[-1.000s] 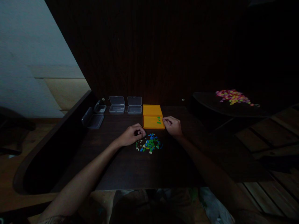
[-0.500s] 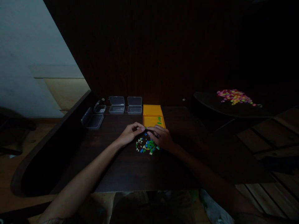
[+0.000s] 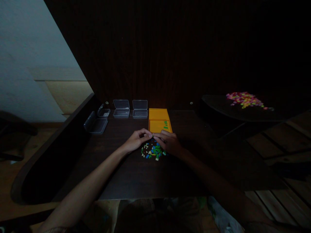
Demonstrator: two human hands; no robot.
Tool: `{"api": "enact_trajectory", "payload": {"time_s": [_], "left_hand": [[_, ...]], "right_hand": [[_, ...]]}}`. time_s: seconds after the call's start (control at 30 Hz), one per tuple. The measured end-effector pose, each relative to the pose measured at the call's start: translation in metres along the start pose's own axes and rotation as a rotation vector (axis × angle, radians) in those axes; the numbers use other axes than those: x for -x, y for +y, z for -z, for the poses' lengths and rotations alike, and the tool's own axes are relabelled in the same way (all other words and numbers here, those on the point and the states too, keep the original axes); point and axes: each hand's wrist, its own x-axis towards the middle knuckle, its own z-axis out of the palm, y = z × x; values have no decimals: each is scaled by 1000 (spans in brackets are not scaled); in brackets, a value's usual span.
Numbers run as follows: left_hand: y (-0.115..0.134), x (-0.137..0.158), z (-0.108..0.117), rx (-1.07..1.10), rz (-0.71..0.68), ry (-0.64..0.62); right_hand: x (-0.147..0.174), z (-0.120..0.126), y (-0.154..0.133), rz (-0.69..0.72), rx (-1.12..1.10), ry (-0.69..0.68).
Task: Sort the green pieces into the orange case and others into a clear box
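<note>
My left hand (image 3: 138, 139) and my right hand (image 3: 169, 142) meet fingertip to fingertip above a pile of tiny building bricks (image 3: 155, 150). Both are closed in a pinch. Half a second ago a small green building brick showed between the fingertips; now the fingers almost wholly cover it. The pile mixes green, blue, cream and a few yellow bricks. Right behind my hands stands an open yellow box (image 3: 155, 125), its lid folded back. Several green bricks (image 3: 165, 125) lie at the right of its tray.
Clear plastic boxes with raised lids stand at the back left: one (image 3: 121, 113), another beside it (image 3: 140, 113), more by the side panel (image 3: 98, 126). A heap of pink and yellow beads (image 3: 246, 99) lies on a raised shelf (image 3: 213, 103) at right. A dark board rises behind.
My fingertips have drawn closer together and shifted slightly right, and the green brick between them has gone out of sight. The pile and the boxes stay as they were.
</note>
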Motion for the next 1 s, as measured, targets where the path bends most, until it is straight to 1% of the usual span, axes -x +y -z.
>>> {"api": "enact_trajectory", "payload": {"time_s": [0.13,0.27,0.5,0.57,0.67,0.77,0.87,1.0], "left_hand": [[1,1,0,13,23,-11],[1,1,1,61,45,-30],[-1,0,0,80,90,-46],[-2,-1,0,42,72,-32],[-3,-1,0,-70,-7,17],[-6,-2,2,-173,-69,55],[-9,-3,3,-252,-106,67],[-10,-3,5,-353,-170,75]], "right_hand": [[0,0,-1,23,2,15],[-1,1,-1,21,-9,-20],[0,-1,1,47,2,-27],[0,-2,3,41,11,-15],[-1,1,12,17,-14,53],[-3,8,28,-47,-60,107],[-4,17,48,-167,-68,145],[-1,22,71,-348,-113,131]]}}
